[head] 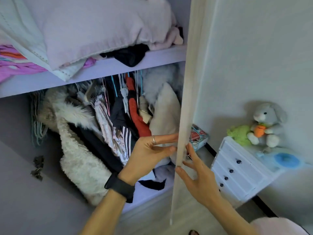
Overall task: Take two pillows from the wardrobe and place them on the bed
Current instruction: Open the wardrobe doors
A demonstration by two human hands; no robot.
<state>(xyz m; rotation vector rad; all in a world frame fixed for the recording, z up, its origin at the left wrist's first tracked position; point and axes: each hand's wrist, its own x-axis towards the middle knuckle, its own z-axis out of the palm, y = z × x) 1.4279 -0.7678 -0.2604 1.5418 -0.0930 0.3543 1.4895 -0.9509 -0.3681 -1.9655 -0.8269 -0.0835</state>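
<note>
Head-camera view: your right hand (198, 173), fingers spread straight, lay against the wardrobe door (188, 99), and your left hand (149, 153), fingers straight, touched its edge. Left of the door, a pale pillow (105, 29) sat on the shelf (101, 72) above hanging clothes (118, 116).

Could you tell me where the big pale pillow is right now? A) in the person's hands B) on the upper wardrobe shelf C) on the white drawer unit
B: the pillow lies on the upper shelf above the hanging clothes; the left hand and right hand touch the door edge lower down.
</note>
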